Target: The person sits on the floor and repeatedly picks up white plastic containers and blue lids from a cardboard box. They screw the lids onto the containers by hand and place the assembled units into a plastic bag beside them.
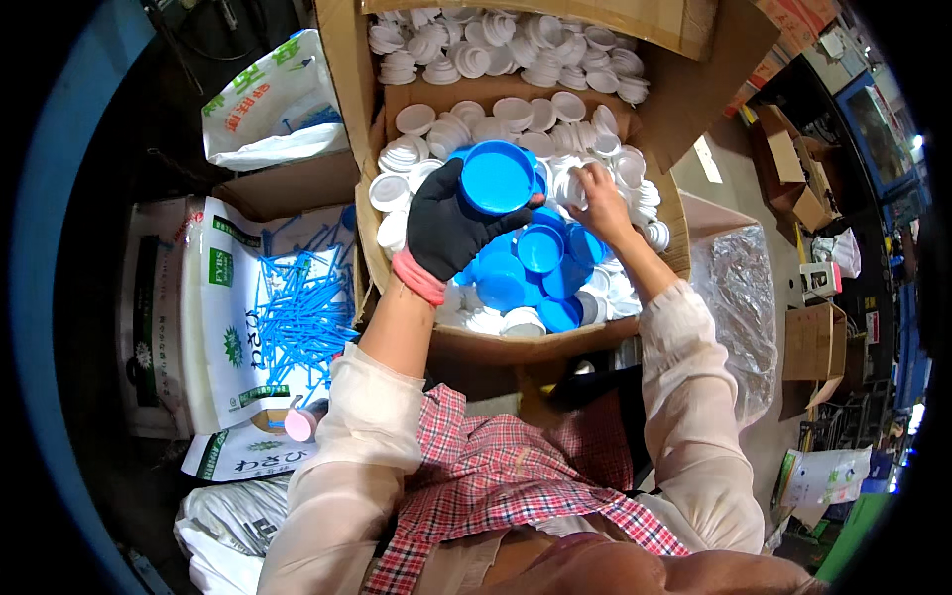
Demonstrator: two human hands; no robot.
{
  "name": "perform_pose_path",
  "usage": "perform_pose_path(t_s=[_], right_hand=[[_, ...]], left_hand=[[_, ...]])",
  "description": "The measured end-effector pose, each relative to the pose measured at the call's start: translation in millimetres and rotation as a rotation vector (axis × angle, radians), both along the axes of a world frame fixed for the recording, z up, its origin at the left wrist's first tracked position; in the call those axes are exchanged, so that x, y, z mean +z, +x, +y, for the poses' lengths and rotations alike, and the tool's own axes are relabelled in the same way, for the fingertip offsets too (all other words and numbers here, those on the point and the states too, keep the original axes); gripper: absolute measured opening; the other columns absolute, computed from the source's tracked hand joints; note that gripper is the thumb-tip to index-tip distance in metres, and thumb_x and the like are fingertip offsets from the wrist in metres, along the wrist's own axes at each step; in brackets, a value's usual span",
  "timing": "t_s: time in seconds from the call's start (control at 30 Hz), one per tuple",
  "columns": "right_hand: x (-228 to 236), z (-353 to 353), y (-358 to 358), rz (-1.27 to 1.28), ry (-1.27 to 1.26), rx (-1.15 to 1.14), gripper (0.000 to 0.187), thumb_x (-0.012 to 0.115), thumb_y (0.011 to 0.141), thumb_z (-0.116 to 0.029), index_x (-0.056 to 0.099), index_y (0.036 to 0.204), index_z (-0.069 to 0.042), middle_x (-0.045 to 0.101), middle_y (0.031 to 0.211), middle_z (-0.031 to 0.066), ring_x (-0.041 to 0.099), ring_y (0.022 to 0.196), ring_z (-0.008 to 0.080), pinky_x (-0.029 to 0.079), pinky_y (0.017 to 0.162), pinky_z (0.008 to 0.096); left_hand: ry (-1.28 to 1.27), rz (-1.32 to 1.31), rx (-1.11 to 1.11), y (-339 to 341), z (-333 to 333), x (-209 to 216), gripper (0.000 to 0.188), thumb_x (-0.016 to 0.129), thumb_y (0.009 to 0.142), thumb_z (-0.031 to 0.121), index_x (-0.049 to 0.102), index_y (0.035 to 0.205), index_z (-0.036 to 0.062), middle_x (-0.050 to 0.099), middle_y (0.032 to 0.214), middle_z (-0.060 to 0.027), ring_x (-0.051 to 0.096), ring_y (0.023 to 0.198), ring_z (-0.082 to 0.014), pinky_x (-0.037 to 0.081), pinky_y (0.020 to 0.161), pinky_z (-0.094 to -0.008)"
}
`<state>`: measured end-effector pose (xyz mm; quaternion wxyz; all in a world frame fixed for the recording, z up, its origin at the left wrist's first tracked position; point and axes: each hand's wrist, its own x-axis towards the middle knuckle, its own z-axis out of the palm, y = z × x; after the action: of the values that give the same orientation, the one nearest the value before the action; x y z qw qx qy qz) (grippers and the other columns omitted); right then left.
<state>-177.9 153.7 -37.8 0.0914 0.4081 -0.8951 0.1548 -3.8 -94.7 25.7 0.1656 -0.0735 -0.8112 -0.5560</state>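
My left hand (443,223), in a black glove with a pink cuff, grips a round blue plastic cap (498,178), its hollow side facing up. Part of another blue piece shows behind its right edge. My bare right hand (603,206) reaches into the white plastic caps (567,186), its curled fingers closed on one at the fingertips. Below both hands, several loose blue caps (540,248) lie on top of the white ones. All of these sit in a large cardboard box (531,347).
Another compartment of white caps (471,61) is at the far side. At left, thin blue plastic sticks (297,307) lie on printed white sacking beside a pink round object (299,424). Clear plastic sheeting (734,307) lines a box at right; cardboard boxes (815,342) stand beyond.
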Motion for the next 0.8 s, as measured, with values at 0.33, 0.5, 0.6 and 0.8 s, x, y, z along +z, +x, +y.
perform_pose_path(t_s=[0.33,0.5,0.6,0.8], right_hand=[[81,31,109,-1.385,-1.388,0.163,0.076,0.078,0.069,-0.003,0.043,0.136,-0.012,0.048,0.13,0.0121,0.05,0.119,0.0282,0.045,0.101,0.044],[83,47,117,-1.372,-1.42,0.261,0.077,0.075,0.066,0.002,0.045,0.135,-0.012,0.048,0.13,0.0108,0.05,0.12,0.0269,0.045,0.101,0.0412],[86,49,120,-1.034,-1.251,0.22,0.074,0.077,0.066,-0.001,0.046,0.133,-0.011,0.049,0.128,0.0102,0.051,0.118,0.0247,0.046,0.098,0.0373],[123,36,157,-0.188,-0.678,0.154,0.063,0.078,0.068,-0.008,0.052,0.126,-0.006,0.052,0.122,0.0126,0.052,0.112,0.0264,0.048,0.089,0.0343]], left_hand=[[1.806,-0.365,-0.839,1,32,3,0.068,0.043,0.096,0.048,0.025,0.145,0.0053,0.034,0.145,-0.0248,0.032,0.133,-0.0469,0.033,0.104,-0.0589],[1.657,-0.341,-0.776,2,56,6,0.064,0.04,0.098,0.047,0.026,0.145,0.0062,0.038,0.142,-0.0238,0.037,0.132,-0.0425,0.035,0.106,-0.0525],[1.596,-0.36,-0.89,-1,64,8,0.059,0.041,0.098,0.043,0.029,0.143,0.0067,0.043,0.141,-0.0203,0.04,0.131,-0.0342,0.033,0.109,-0.0457],[0.196,-0.108,-0.237,-1,89,-34,0.049,0.055,0.094,0.021,0.04,0.137,0.0018,0.05,0.136,-0.0098,0.05,0.123,-0.0194,0.038,0.106,-0.0376]])
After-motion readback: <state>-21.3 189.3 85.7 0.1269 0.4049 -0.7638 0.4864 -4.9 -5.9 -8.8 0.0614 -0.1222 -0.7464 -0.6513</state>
